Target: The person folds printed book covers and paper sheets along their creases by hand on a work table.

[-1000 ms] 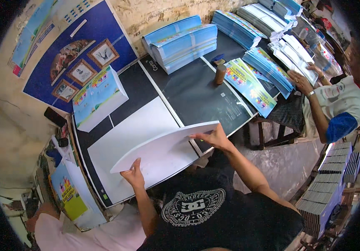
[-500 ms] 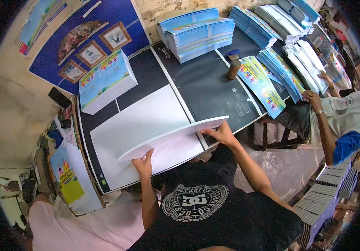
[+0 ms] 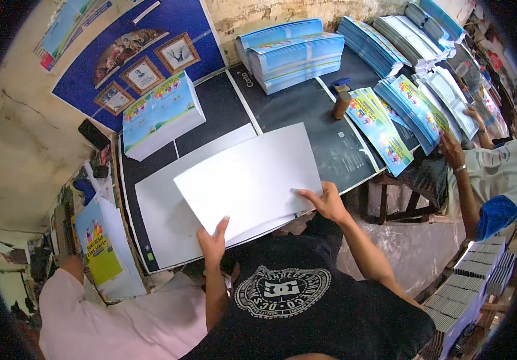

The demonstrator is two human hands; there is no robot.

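Between my two hands is a stack of white paper sheets (image 3: pixel 249 180), its blank face tilted up toward me. My left hand (image 3: pixel 213 240) grips the near left edge, thumb on top and fingers hidden underneath. At the right edge my right hand (image 3: pixel 326 203) holds on in the same way, its thumb lying on the paper. Below and behind the stack, a larger white sheet (image 3: pixel 156 195) lies flat on the black table surface (image 3: pixel 210 114); the held paper covers part of it.
A thick printed stack (image 3: pixel 162 114) stands at the table's far left, blue booklet piles (image 3: pixel 294 60) at the back. A brown cylinder (image 3: pixel 342 105) is near fanned covers (image 3: pixel 378 129). At right, a co-worker's hand (image 3: pixel 452 150) touches booklets. Bundled grey stacks (image 3: pixel 462 288) sit low right.
The paper stack was nearly edge-on and curved; now it is tipped flatter, its broad white face showing. Both hands still hold it. The whole view has shifted slightly.
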